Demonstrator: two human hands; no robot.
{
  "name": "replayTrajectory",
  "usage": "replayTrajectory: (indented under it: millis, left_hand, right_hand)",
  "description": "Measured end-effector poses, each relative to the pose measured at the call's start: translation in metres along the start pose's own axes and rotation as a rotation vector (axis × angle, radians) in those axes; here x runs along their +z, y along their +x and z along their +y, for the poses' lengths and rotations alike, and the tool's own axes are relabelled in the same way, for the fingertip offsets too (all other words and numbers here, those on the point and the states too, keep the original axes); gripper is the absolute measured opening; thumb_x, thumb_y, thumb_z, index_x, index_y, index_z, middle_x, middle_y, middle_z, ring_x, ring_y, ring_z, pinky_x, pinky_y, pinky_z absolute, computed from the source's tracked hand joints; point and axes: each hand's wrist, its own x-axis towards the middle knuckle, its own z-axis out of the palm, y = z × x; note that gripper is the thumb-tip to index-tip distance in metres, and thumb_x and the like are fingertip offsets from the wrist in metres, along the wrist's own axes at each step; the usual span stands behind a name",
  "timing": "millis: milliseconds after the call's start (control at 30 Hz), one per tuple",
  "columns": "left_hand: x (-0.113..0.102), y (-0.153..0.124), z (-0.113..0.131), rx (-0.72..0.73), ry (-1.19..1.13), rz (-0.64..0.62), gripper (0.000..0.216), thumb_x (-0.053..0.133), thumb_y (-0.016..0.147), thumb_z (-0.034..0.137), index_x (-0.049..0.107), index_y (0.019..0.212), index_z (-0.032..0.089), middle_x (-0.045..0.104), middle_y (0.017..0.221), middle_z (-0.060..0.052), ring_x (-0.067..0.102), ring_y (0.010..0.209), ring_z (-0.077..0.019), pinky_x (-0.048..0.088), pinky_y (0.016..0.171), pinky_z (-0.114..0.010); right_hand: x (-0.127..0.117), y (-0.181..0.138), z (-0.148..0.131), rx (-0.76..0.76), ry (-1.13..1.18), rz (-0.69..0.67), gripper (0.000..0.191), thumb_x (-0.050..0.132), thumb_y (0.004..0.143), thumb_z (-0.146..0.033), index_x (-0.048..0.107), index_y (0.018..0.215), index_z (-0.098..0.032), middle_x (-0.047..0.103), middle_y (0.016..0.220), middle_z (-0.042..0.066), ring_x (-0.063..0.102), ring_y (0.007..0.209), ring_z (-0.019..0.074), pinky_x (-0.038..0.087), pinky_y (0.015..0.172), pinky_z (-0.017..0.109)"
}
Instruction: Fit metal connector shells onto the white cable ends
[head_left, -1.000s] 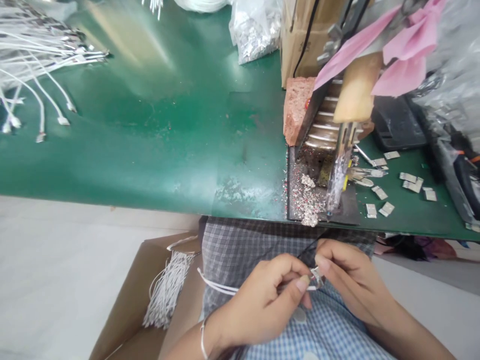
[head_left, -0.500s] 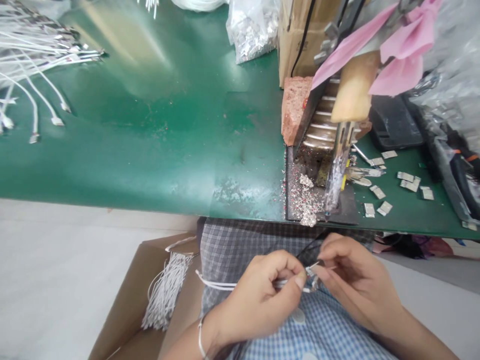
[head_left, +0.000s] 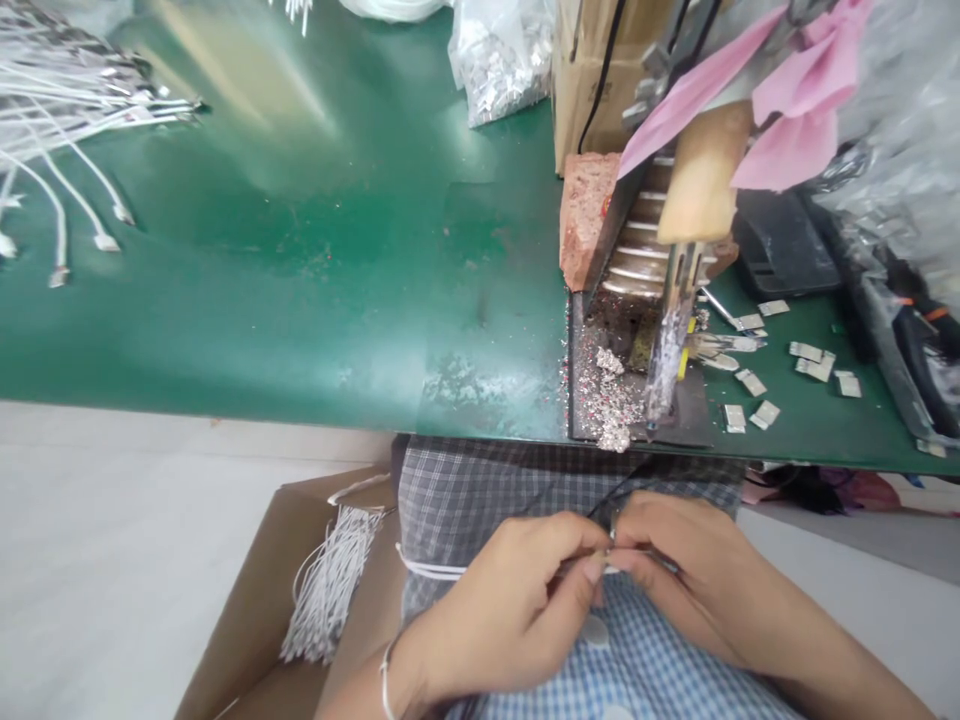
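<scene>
My left hand is closed in a pinch on a white cable, whose loop sticks out behind the palm over the lap. My right hand meets it fingertip to fingertip, thumb and forefinger pressed together at the cable's end. A small dark, metallic bit shows under the right fingers, but its kind is hidden. Both hands are above the checked apron, just below the table edge. Fingers cover most of the cable end between them.
A soldering iron hangs tip-down over a solder-littered plate, beside a brick. Small metal connectors lie to the right. White cables are heaped at far left; a cardboard box below holds more cables.
My right hand has closed in against the left fingertips, covering the metal cable end that showed between them. The left hand keeps its pinch on the cable.
</scene>
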Motion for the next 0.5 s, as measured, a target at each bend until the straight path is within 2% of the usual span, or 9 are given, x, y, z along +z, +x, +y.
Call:
replayTrajectory:
  millis: [67, 233, 300, 433, 500]
  left_hand:
    - [-0.002, 0.001, 0.0, 0.038, 0.046, -0.034, 0.015, 0.044, 0.095, 0.013, 0.058, 0.092, 0.015, 0.066, 0.073, -0.001, 0.061, 0.063, -0.0122, 0.045, 0.06, -0.02]
    - [-0.008, 0.002, 0.002, 0.144, 0.15, -0.217, 0.016, 0.048, 0.093, 0.012, 0.064, 0.094, 0.013, 0.069, 0.076, -0.003, 0.062, 0.065, -0.0133, 0.045, 0.065, -0.022]
    - [-0.011, 0.002, 0.003, 0.152, 0.14, -0.234, 0.018, 0.047, 0.094, 0.012, 0.066, 0.095, 0.012, 0.071, 0.079, -0.004, 0.063, 0.067, -0.0134, 0.045, 0.067, -0.022]
    - [-0.015, 0.001, 0.004, 0.11, 0.069, -0.173, 0.021, 0.047, 0.095, 0.015, 0.067, 0.092, 0.012, 0.069, 0.073, -0.003, 0.057, 0.06, -0.0108, 0.044, 0.062, -0.02]
    - [-0.016, 0.002, 0.004, 0.079, 0.039, -0.113, 0.019, 0.049, 0.094, 0.016, 0.068, 0.09, 0.012, 0.068, 0.069, -0.001, 0.053, 0.056, -0.0094, 0.042, 0.057, -0.018]
  right_hand:
    - [-0.001, 0.001, 0.002, -0.058, 0.02, -0.042, 0.02, 0.042, 0.099, -0.021, 0.051, 0.081, -0.021, 0.055, 0.069, -0.002, 0.052, 0.061, 0.012, 0.038, 0.057, 0.024]
    - [-0.009, 0.004, 0.01, -0.23, 0.16, -0.166, 0.022, 0.043, 0.096, -0.023, 0.048, 0.075, -0.023, 0.051, 0.062, -0.003, 0.049, 0.056, 0.0122, 0.039, 0.057, 0.025]
    - [-0.012, 0.001, 0.013, -0.238, 0.248, -0.167, 0.021, 0.045, 0.096, -0.025, 0.047, 0.075, -0.024, 0.049, 0.059, -0.004, 0.048, 0.053, 0.012, 0.039, 0.055, 0.025]
    - [-0.015, -0.007, 0.018, -0.087, 0.423, -0.004, 0.027, 0.047, 0.097, -0.044, 0.051, 0.078, -0.024, 0.048, 0.062, -0.003, 0.047, 0.054, 0.013, 0.037, 0.051, 0.025]
    - [-0.013, -0.009, 0.017, -0.038, 0.43, 0.099, 0.027, 0.042, 0.1, -0.042, 0.055, 0.084, -0.024, 0.052, 0.066, -0.001, 0.05, 0.059, 0.0143, 0.04, 0.053, 0.026]
